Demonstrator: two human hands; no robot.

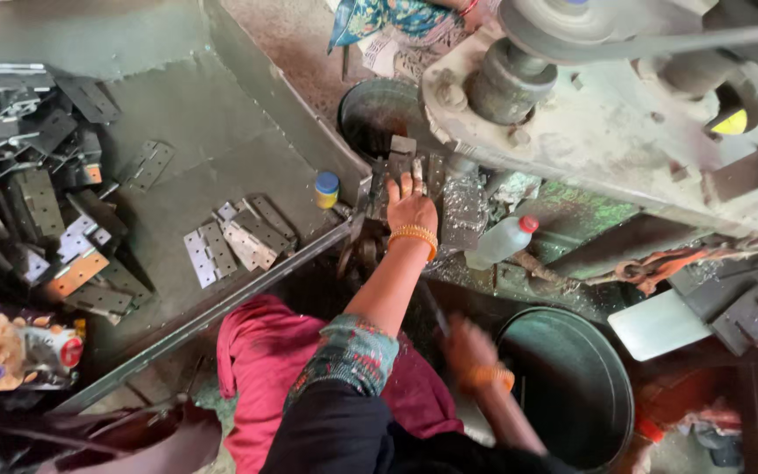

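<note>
Left hand (pixel 411 204) flat on a metal hinge (pixel 402 158) under the drill press (pixel 572 105), fingers pressed together, holding it down. Right hand (pixel 471 347) blurred beside the round drum (pixel 572 386); grip can't be told. More hinges (pixel 239 235) piled on the tray (pixel 221 114), left.

Grey metal hinges (pixel 221 246) cover the grey tray (pixel 221 105); beside the tray, a small jar (pixel 327 190) (yellow, blue lid), orange bangles (pixel 413 237), a red-capped clear bottle (pixel 502 241), and magenta cloth (pixel 265 351).
</note>
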